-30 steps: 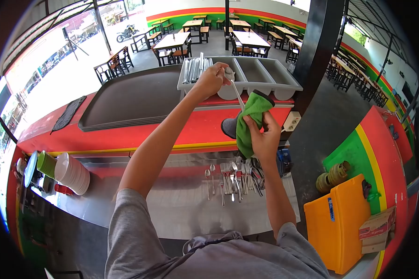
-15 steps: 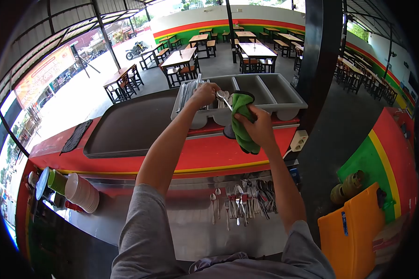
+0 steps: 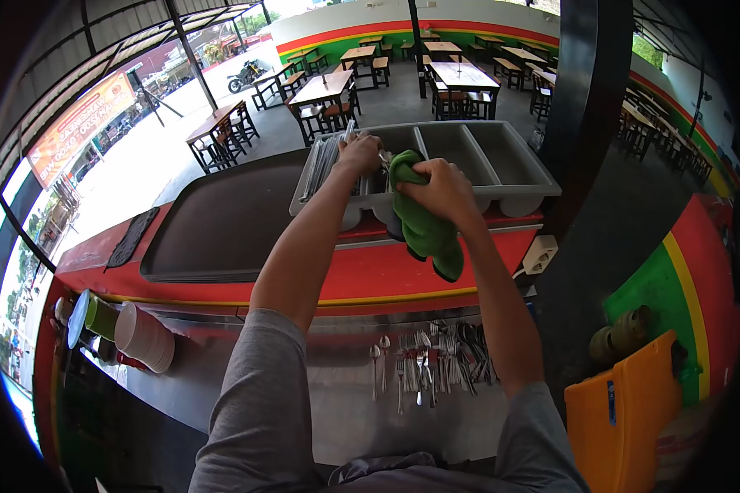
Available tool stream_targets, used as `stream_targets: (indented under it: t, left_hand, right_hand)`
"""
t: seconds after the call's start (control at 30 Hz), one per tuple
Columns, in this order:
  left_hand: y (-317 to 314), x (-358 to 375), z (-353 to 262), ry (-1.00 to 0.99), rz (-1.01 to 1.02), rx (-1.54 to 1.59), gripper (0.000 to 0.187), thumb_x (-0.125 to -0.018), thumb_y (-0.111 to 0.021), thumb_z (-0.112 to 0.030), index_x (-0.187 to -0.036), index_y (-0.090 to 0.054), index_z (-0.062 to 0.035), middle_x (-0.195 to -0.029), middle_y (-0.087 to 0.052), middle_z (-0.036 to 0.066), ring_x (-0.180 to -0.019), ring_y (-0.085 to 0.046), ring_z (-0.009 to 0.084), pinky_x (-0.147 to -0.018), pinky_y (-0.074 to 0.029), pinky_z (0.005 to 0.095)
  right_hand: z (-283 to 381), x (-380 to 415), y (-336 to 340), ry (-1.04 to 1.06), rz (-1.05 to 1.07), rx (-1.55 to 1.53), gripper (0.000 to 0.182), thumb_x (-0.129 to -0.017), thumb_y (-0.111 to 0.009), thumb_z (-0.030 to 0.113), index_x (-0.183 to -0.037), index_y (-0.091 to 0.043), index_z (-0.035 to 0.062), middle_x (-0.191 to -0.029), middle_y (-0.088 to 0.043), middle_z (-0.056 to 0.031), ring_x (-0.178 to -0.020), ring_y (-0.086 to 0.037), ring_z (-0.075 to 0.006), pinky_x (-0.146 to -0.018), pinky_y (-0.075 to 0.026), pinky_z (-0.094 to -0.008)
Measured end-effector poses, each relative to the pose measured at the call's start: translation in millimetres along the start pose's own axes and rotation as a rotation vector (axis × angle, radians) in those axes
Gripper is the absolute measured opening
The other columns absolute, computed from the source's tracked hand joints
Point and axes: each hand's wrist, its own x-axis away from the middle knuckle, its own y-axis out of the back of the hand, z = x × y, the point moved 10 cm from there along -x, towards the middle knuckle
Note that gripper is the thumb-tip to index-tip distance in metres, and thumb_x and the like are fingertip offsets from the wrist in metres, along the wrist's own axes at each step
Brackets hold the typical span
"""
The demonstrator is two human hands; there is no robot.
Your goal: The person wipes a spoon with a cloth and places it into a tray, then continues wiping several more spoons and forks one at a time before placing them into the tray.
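My right hand (image 3: 442, 191) is closed around a green cloth (image 3: 423, 226), which hangs down over the front of the grey cutlery tray (image 3: 518, 191). Just left of it, my left hand (image 3: 359, 154) reaches over the tray's left part with its fingers curled; what they hold, if anything, is hidden. Metal cutlery (image 3: 324, 163) lies lengthwise in the leftmost compartment, beside that hand. A bit of shiny metal (image 3: 384, 159) shows between my hands, too small to name. Below my forearms, several spoons and forks (image 3: 436, 361) lie in a spread on the metal counter (image 3: 329, 370).
Stacked dark brown trays (image 3: 222, 222) lie on the red ledge (image 3: 321, 283), with a black cloth (image 3: 131, 237) at their left. Stacked white bowls (image 3: 144, 337) stand at lower left. A power socket (image 3: 539, 255) and a dark pillar (image 3: 588, 107) are at right.
The spoon that showed between my hands is now mostly out of sight. My right hand has moved slightly left and up, nearer my left hand, and the cloth hangs lower. The view has shifted slightly.
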Motion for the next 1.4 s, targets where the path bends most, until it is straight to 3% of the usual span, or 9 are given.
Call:
stream_targets:
  t: [0.5,0.67,0.77,1.0,1.1,1.13,1.2,1.3,1.4]
  left_hand:
    - [-1,-3,0,-0.024,-0.149,0.062,0.027,-0.082,-0.056,-0.018,-0.108,-0.063,-0.0176,-0.127,-0.051,0.008,-0.129,-0.036,0.0321,-0.109,-0.02,0.0547]
    - [37,16,-18,-0.145,-0.514,-0.194,0.025,-0.077,-0.062,-0.018,-0.102,-0.065,-0.0129,-0.104,-0.061,0.01,-0.109,-0.052,0.0264,-0.09,-0.037,0.0438]
    - [62,38,-22,-0.169,-0.59,-0.06,0.027,-0.076,-0.061,-0.014,-0.103,-0.064,-0.0108,-0.103,-0.061,0.01,-0.109,-0.052,0.0274,-0.091,-0.037,0.0457]
    - [125,200,-13,-0.236,-1.254,0.544,0.022,-0.083,-0.059,-0.008,-0.104,-0.059,-0.0032,-0.081,-0.062,0.005,-0.073,-0.06,0.0182,-0.063,-0.043,0.0312]
    - [62,270,-2,-0.088,-1.086,0.752,0.016,-0.088,-0.058,-0.011,-0.102,-0.058,-0.0045,-0.08,-0.059,0.001,-0.071,-0.053,0.0096,-0.06,-0.039,0.0265]
    - [25,290,2,-0.057,-1.037,0.781,0.014,-0.089,-0.057,-0.012,-0.101,-0.058,-0.0047,-0.08,-0.059,0.001,-0.07,-0.052,0.0083,-0.059,-0.039,0.0253]
    - [-83,315,22,0.131,-0.738,0.798,0.011,-0.09,-0.057,-0.012,-0.099,-0.058,-0.0047,-0.079,-0.06,0.004,-0.069,-0.057,0.0125,-0.058,-0.043,0.0274]
    - [-283,368,67,0.388,-0.311,0.712,0.025,-0.084,-0.064,-0.024,-0.1,-0.056,-0.0061,-0.091,-0.062,0.016,-0.086,-0.063,0.0334,-0.072,-0.049,0.0433]
    - [-377,455,68,0.583,0.056,0.446,0.032,-0.082,-0.064,-0.034,-0.102,-0.057,-0.0098,-0.097,-0.061,0.014,-0.096,-0.058,0.0346,-0.079,-0.043,0.0502]
  right_hand:
    - [-10,-24,-10,0.035,-0.016,-0.047,0.036,-0.068,-0.07,0.04,-0.088,-0.072,0.0106,-0.082,-0.068,-0.015,-0.081,-0.067,-0.0313,-0.075,-0.052,-0.0403]
    - [-8,-23,-8,0.064,-0.05,-0.056,0.034,-0.07,-0.069,0.039,-0.088,-0.072,0.0103,-0.081,-0.068,-0.0153,-0.081,-0.067,-0.0317,-0.075,-0.051,-0.0406]
    - [-11,-24,-8,0.042,-0.068,-0.022,0.035,-0.072,-0.069,0.041,-0.089,-0.072,0.0105,-0.083,-0.068,-0.0159,-0.083,-0.066,-0.033,-0.076,-0.051,-0.0411]
    - [-5,-12,8,0.177,-0.263,-0.109,0.035,-0.078,-0.068,0.038,-0.087,-0.069,0.0043,-0.079,-0.067,-0.0175,-0.08,-0.067,-0.0319,-0.069,-0.05,-0.0405]
    - [-2,30,33,0.46,-0.532,-0.59,0.029,-0.081,-0.069,0.03,-0.084,-0.067,0.0009,-0.071,-0.066,-0.0145,-0.069,-0.066,-0.0213,-0.061,-0.047,-0.0338]
    - [-14,47,37,0.4,-0.62,-0.68,0.024,-0.084,-0.068,0.023,-0.085,-0.066,-0.0008,-0.07,-0.065,-0.0102,-0.065,-0.059,-0.0113,-0.06,-0.043,-0.0274]
    - [-35,96,35,0.32,-0.776,-0.821,0.024,-0.087,-0.066,0.023,-0.088,-0.065,-0.0008,-0.075,-0.065,-0.0043,-0.07,-0.056,-0.0075,-0.066,-0.042,-0.0247]
    - [-78,170,-36,0.054,-0.626,-1.096,0.024,-0.09,-0.063,0.023,-0.091,-0.064,-0.001,-0.083,-0.061,0.0019,-0.078,-0.051,-0.006,-0.071,-0.04,-0.0232]
    - [-129,271,-147,-0.318,-0.418,-1.181,0.026,-0.089,-0.064,0.027,-0.092,-0.064,0.0008,-0.082,-0.061,0.0001,-0.076,-0.05,-0.0067,-0.07,-0.04,-0.0241]
